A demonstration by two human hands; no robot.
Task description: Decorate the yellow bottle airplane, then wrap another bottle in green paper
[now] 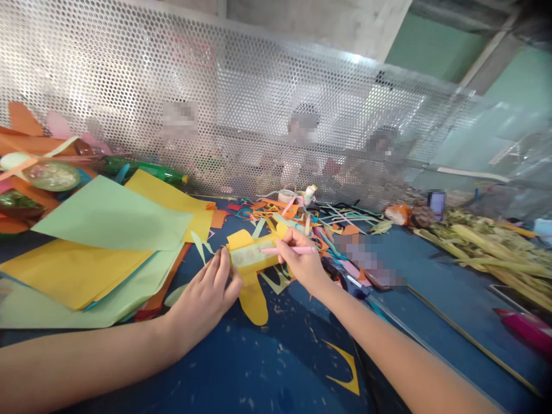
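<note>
A yellow paper cutout [253, 300] with rounded lobes lies on the blue table in front of me, a pale green strip [248, 257] across its middle. My left hand [211, 290] grips the cutout's left end, thumb and fingers at its edge. In my right hand [301, 259] is a pink pen [269, 250], held in a writing grip. Its tip points left and is over the pale strip; whether it touches cannot be made out. The right fingers rest near the cutout's right end.
Stacked coloured paper sheets [116, 213] lie left, before a green bottle [159, 171]. Paper scraps [276, 210] and a small white bottle [309, 194] are behind the cutout. Scissors [345, 276], a thin stick [470, 336] and dried husks [487, 247] sit right. A perforated metal screen [254, 115] stands behind.
</note>
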